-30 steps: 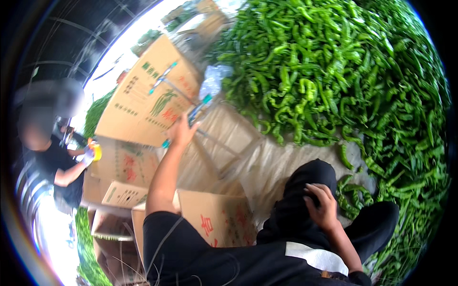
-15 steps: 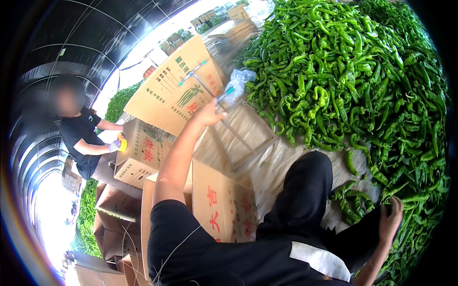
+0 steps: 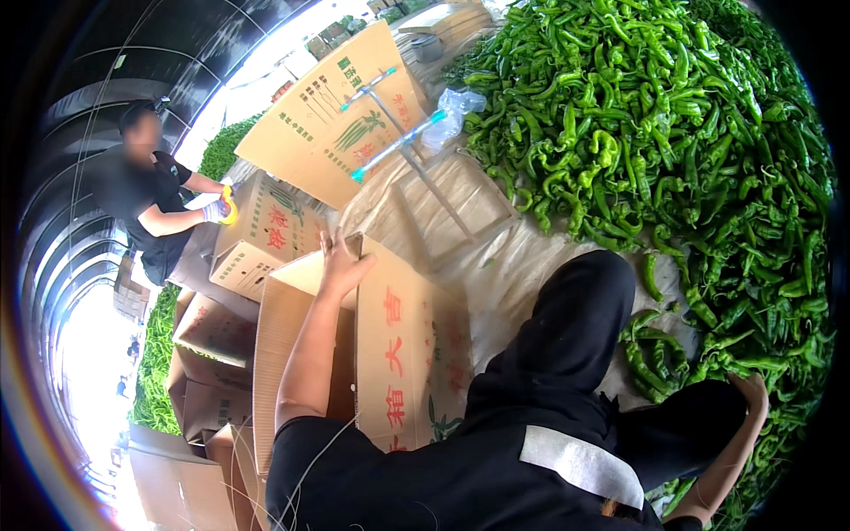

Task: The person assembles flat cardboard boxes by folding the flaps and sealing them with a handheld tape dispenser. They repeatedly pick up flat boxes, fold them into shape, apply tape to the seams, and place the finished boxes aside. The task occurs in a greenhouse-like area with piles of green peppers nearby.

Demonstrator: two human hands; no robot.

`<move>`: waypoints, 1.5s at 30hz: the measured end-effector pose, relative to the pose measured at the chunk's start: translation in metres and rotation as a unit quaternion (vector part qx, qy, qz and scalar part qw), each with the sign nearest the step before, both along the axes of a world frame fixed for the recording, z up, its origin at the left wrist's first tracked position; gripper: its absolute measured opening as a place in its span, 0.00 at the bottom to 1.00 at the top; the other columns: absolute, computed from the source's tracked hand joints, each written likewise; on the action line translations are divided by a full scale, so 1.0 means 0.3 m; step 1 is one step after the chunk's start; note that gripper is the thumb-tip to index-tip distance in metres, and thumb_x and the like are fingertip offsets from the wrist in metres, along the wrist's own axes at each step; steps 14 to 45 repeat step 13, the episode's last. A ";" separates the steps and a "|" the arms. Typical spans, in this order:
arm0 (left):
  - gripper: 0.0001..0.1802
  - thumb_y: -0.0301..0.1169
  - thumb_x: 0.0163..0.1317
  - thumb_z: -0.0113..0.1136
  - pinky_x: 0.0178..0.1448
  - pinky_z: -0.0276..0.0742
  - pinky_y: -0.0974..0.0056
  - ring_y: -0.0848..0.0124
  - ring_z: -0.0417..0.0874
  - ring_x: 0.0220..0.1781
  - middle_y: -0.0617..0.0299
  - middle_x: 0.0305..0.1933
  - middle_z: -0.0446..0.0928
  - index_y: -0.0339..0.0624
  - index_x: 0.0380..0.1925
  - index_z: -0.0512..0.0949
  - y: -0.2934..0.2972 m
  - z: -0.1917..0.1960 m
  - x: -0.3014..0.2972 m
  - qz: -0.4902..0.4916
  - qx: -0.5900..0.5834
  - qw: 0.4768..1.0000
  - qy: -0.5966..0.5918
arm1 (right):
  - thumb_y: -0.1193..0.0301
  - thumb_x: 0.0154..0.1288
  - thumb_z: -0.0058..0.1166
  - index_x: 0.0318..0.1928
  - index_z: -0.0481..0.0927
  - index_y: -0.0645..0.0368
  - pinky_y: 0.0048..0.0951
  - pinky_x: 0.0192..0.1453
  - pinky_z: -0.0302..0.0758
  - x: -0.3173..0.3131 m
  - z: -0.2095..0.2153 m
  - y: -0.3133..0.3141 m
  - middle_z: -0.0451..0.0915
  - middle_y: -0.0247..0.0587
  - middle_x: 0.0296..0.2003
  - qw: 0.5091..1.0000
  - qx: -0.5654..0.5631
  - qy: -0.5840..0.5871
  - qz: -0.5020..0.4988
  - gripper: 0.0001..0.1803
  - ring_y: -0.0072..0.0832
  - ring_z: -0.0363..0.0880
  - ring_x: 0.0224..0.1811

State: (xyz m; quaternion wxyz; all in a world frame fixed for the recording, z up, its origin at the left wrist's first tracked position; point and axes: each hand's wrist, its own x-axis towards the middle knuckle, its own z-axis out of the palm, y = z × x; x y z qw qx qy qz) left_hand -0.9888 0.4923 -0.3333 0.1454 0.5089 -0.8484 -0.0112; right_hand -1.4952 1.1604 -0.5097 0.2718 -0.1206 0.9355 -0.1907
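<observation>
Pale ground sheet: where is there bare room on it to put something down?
The pale ground sheet lies bare between the open brown cardboard box under the left hand and the heap of green peppers. Near the right hand peppers crowd the ground.
</observation>
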 end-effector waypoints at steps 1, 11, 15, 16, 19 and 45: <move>0.47 0.44 0.46 0.65 0.73 0.55 0.51 0.47 0.61 0.70 0.33 0.64 0.64 0.25 0.62 0.61 0.005 -0.032 -0.012 -0.012 -0.021 1.000 -0.015 | 0.48 0.54 0.61 0.20 0.81 0.65 0.38 0.26 0.69 -0.021 0.021 -0.001 0.75 0.38 0.14 1.000 0.024 -0.020 0.000 0.28 0.26 0.72 0.17; 0.20 0.29 0.44 0.61 0.58 0.67 0.56 0.54 0.71 0.50 0.47 0.45 0.70 0.37 0.40 0.71 0.224 0.028 -0.162 -0.189 0.123 0.973 0.053 | 0.50 0.57 0.59 0.20 0.81 0.64 0.39 0.31 0.71 0.022 -0.037 -0.002 0.77 0.43 0.17 0.989 0.020 -0.078 -0.121 0.27 0.25 0.75 0.21; 0.19 0.28 0.44 0.61 0.58 0.67 0.57 0.55 0.72 0.50 0.48 0.46 0.71 0.38 0.39 0.72 0.320 0.041 -0.367 -0.262 0.122 0.956 0.043 | 0.48 0.58 0.57 0.21 0.81 0.64 0.41 0.31 0.69 0.010 -0.097 0.253 0.77 0.43 0.17 0.985 -0.022 -0.071 -0.156 0.28 0.30 0.74 0.21; 0.19 0.28 0.44 0.61 0.58 0.67 0.57 0.55 0.72 0.50 0.48 0.46 0.71 0.38 0.39 0.72 0.320 0.041 -0.367 -0.262 0.122 0.956 0.043 | 0.48 0.58 0.57 0.21 0.81 0.64 0.41 0.31 0.69 0.010 -0.097 0.253 0.77 0.43 0.17 0.985 -0.022 -0.071 -0.156 0.28 0.30 0.74 0.21; 0.19 0.28 0.44 0.61 0.58 0.67 0.57 0.55 0.72 0.50 0.48 0.46 0.71 0.38 0.39 0.72 0.320 0.041 -0.367 -0.262 0.122 0.956 0.043 | 0.48 0.58 0.57 0.21 0.81 0.64 0.41 0.31 0.69 0.010 -0.097 0.253 0.77 0.43 0.17 0.985 -0.022 -0.071 -0.156 0.28 0.30 0.74 0.21; 0.19 0.28 0.44 0.61 0.58 0.67 0.57 0.55 0.72 0.50 0.48 0.46 0.71 0.38 0.39 0.72 0.320 0.041 -0.367 -0.262 0.122 0.956 0.043 | 0.48 0.58 0.57 0.21 0.81 0.64 0.41 0.31 0.69 0.010 -0.097 0.253 0.77 0.43 0.17 0.985 -0.022 -0.071 -0.156 0.28 0.30 0.74 0.21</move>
